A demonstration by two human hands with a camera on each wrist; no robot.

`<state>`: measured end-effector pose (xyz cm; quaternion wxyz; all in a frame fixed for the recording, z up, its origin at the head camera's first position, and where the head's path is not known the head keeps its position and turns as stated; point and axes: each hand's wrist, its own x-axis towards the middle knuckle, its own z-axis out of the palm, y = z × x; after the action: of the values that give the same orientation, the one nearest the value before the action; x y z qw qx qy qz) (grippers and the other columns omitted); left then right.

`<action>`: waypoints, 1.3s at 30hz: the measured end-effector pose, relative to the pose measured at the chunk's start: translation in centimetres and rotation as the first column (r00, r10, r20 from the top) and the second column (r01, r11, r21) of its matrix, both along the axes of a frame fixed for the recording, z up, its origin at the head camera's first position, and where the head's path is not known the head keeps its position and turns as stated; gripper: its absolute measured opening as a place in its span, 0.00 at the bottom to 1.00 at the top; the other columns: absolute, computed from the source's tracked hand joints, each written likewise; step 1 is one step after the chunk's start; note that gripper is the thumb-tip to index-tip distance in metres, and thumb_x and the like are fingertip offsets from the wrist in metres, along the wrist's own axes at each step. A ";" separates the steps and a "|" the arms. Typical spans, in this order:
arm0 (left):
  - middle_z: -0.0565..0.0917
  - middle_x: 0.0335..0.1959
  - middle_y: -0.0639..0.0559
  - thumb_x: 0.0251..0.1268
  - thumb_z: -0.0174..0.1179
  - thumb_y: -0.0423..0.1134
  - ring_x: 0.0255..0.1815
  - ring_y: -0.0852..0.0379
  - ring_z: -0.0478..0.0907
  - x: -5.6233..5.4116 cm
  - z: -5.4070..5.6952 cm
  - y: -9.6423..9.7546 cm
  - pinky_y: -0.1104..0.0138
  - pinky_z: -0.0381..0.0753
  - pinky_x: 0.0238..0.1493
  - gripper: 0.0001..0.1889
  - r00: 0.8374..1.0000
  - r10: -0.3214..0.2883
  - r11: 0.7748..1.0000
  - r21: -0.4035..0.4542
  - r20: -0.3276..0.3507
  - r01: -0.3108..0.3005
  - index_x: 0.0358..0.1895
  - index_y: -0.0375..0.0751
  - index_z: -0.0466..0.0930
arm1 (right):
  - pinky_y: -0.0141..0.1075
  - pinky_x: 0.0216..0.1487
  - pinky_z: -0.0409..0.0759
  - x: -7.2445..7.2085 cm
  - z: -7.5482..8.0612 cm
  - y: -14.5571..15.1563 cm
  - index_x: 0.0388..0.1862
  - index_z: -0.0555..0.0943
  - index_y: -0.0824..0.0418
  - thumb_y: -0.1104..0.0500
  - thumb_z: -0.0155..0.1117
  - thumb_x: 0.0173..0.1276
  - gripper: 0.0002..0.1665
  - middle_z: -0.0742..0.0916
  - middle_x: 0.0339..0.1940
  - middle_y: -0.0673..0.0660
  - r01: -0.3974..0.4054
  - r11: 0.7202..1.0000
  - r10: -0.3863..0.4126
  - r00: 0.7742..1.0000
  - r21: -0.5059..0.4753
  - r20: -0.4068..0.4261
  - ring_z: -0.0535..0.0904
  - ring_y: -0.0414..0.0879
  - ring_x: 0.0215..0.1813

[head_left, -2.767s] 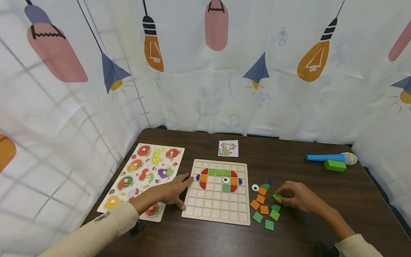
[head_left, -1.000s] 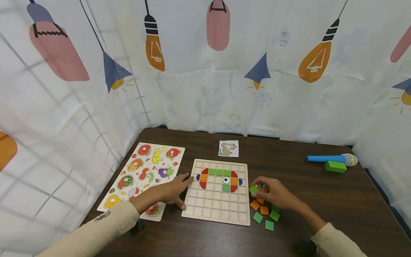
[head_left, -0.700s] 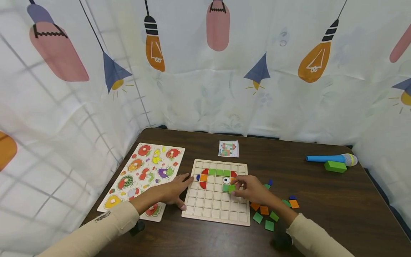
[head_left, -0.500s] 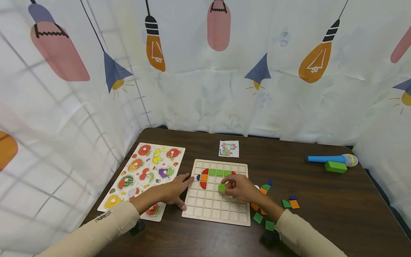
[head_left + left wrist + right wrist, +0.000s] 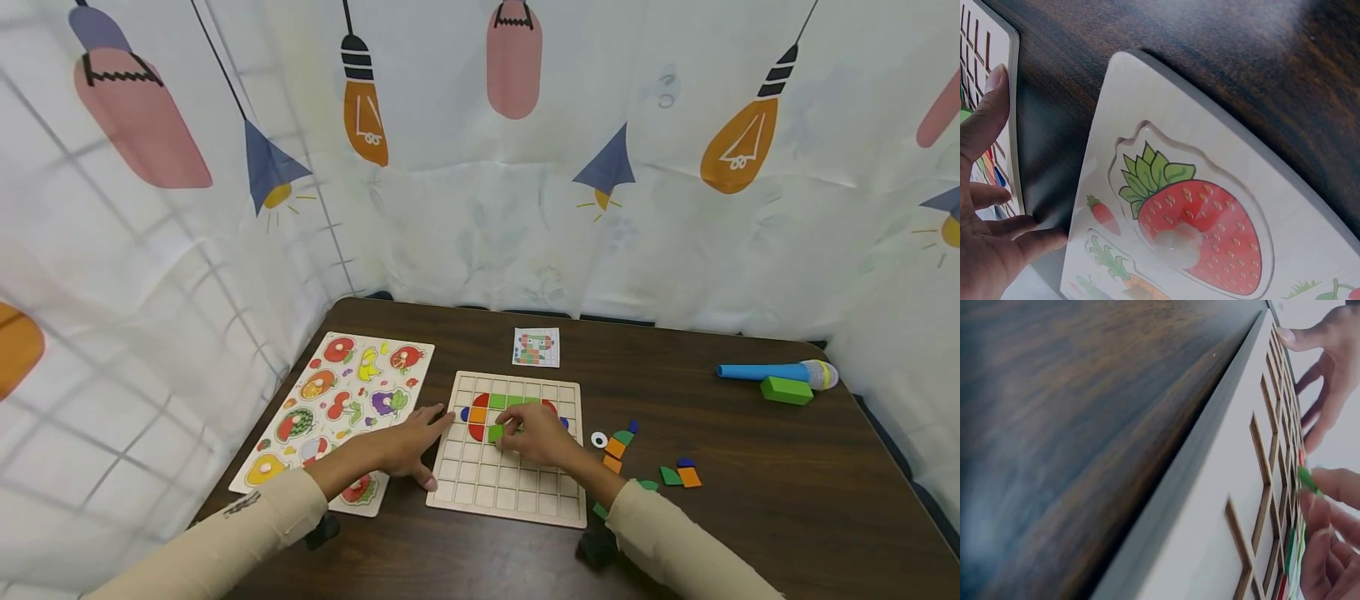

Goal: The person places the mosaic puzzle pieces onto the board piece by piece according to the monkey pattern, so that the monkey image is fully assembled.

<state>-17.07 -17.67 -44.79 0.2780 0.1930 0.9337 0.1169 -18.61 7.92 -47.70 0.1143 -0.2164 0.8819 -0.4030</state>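
Note:
In the head view, my right hand (image 5: 536, 435) pinches a green square tile (image 5: 495, 434) between thumb and fingertips. It holds the tile at the wooden grid board (image 5: 504, 502), just right of a red quarter-round piece (image 5: 476, 432). The right wrist view shows the tile tilted at the board's surface. Red, orange, green and blue pieces lie on the grid; my hand covers several of them. My left hand (image 5: 408, 446) lies at the board's left side with fingers spread, its thumb on the board's edge.
A fruit puzzle board (image 5: 242, 487) lies at the left. Behind the grid board is a printed pattern card (image 5: 536, 347). Loose tiles, among them a white eye piece (image 5: 598, 440), lie to the right. Farther right are a blue toy microphone (image 5: 761, 371) and a green block (image 5: 786, 391).
My right hand picked up the green tile from the loose pieces and carried it left across the grid to beside the red quarter-round piece. My left hand stayed in place.

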 end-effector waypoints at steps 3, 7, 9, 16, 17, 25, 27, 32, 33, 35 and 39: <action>0.48 0.82 0.40 0.51 0.76 0.52 0.83 0.38 0.45 0.0 0.0 0.0 0.43 0.62 0.74 0.56 1.000 -0.001 1.000 -0.002 0.001 0.001 0.81 0.47 0.51 | 0.32 0.33 0.74 0.0 -0.1 -0.6 0.45 0.87 0.60 0.60 0.75 0.60 0.13 0.85 0.29 0.46 0.026 0.999 -0.024 0.999 0.047 -0.028 0.77 0.37 0.31; 0.48 0.82 0.40 0.51 0.76 0.53 0.82 0.38 0.46 0.0 0.1 0.0 0.43 0.62 0.74 0.56 1.000 -0.002 1.000 -0.005 0.000 0.002 0.81 0.47 0.51 | 0.32 0.31 0.72 0.0 -0.2 -1.0 0.42 0.88 0.58 0.59 0.76 0.60 0.11 0.83 0.27 0.44 0.056 0.994 -0.051 0.997 0.096 -0.060 0.75 0.37 0.29; 0.49 0.82 0.40 0.51 0.76 0.53 0.82 0.38 0.46 0.0 0.1 0.1 0.43 0.62 0.74 0.56 1.000 -0.002 1.000 -0.008 -0.001 0.002 0.81 0.47 0.51 | 0.31 0.30 0.72 0.1 -0.2 -1.1 0.41 0.88 0.58 0.58 0.76 0.59 0.11 0.83 0.26 0.44 0.064 0.991 -0.054 0.995 0.115 -0.083 0.74 0.37 0.29; 0.48 0.82 0.40 0.52 0.76 0.52 0.82 0.38 0.45 0.0 0.3 0.2 0.43 0.61 0.74 0.56 1.000 -0.003 1.000 -0.012 0.003 0.003 0.81 0.47 0.51 | 0.31 0.28 0.71 0.1 -0.2 -0.8 0.41 0.89 0.57 0.57 0.77 0.59 0.11 0.83 0.25 0.44 0.049 0.989 -0.030 0.989 0.137 -0.142 0.74 0.36 0.28; 0.48 0.82 0.39 0.52 0.76 0.52 0.82 0.38 0.45 0.0 0.4 0.2 0.43 0.61 0.74 0.56 1.000 -0.003 1.000 -0.012 0.003 0.003 0.81 0.47 0.51 | 0.30 0.28 0.71 0.1 -0.2 -0.8 0.42 0.89 0.57 0.57 0.77 0.59 0.12 0.83 0.25 0.44 0.045 0.989 -0.025 0.989 0.137 -0.143 0.74 0.36 0.28; 0.49 0.82 0.39 0.52 0.76 0.53 0.82 0.38 0.46 0.1 0.3 0.2 0.43 0.62 0.74 0.56 1.000 -0.008 1.000 -0.021 -0.010 0.008 0.81 0.46 0.51 | 0.31 0.35 0.74 -0.3 0.7 1.0 0.46 0.88 0.57 0.55 0.72 0.66 0.12 0.85 0.30 0.44 -0.101 0.987 0.118 0.983 0.122 -0.140 0.75 0.36 0.32; 0.49 0.82 0.39 0.52 0.76 0.52 0.82 0.38 0.46 0.2 0.3 0.1 0.43 0.62 0.74 0.56 1.000 -0.008 1.000 -0.019 -0.012 0.007 0.81 0.46 0.51 | 0.31 0.35 0.75 -0.4 1.2 2.2 0.48 0.87 0.57 0.55 0.70 0.68 0.12 0.86 0.34 0.44 -0.151 0.982 0.164 0.979 0.111 -0.120 0.75 0.37 0.31; 0.49 0.82 0.39 0.52 0.76 0.52 0.82 0.38 0.47 0.3 0.4 0.1 0.43 0.62 0.74 0.55 1.000 -0.008 1.000 -0.014 -0.014 0.007 0.81 0.45 0.52 | 0.30 0.30 0.74 -1.2 2.0 6.5 0.51 0.86 0.58 0.56 0.67 0.71 0.13 0.87 0.41 0.46 -0.210 0.974 0.215 0.975 0.089 -0.052 0.72 0.37 0.28; 0.49 0.82 0.39 0.52 0.76 0.52 0.82 0.38 0.47 0.3 0.4 0.1 0.43 0.62 0.74 0.55 1.000 -0.007 1.000 -0.013 -0.014 0.007 0.81 0.45 0.52 | 0.30 0.30 0.74 -1.4 2.0 7.5 0.51 0.86 0.58 0.57 0.67 0.71 0.12 0.87 0.41 0.47 -0.213 0.973 0.217 0.975 0.091 -0.046 0.72 0.38 0.28; 0.49 0.82 0.39 0.52 0.76 0.52 0.82 0.38 0.46 0.3 0.4 0.1 0.43 0.62 0.74 0.55 1.000 -0.007 1.000 -0.010 -0.013 0.007 0.81 0.45 0.51 | 0.30 0.29 0.75 -1.7 2.0 9.6 0.50 0.87 0.59 0.57 0.66 0.71 0.11 0.87 0.41 0.48 -0.207 0.973 0.211 0.977 0.099 -0.035 0.73 0.38 0.28; 0.48 0.82 0.39 0.53 0.75 0.52 0.82 0.38 0.46 0.2 0.3 0.1 0.44 0.62 0.74 0.56 1.000 -0.012 1.000 -0.011 -0.012 0.012 0.81 0.45 0.50 | 0.30 0.31 0.76 -2.0 1.6 13.1 0.48 0.87 0.57 0.58 0.67 0.71 0.09 0.85 0.39 0.47 -0.170 0.973 0.177 0.984 0.159 -0.029 0.73 0.38 0.31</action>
<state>-16.85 -17.54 -44.46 0.2744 0.1977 0.9348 0.1088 -20.62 21.07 -46.10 0.1465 -0.2916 0.8906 -0.3168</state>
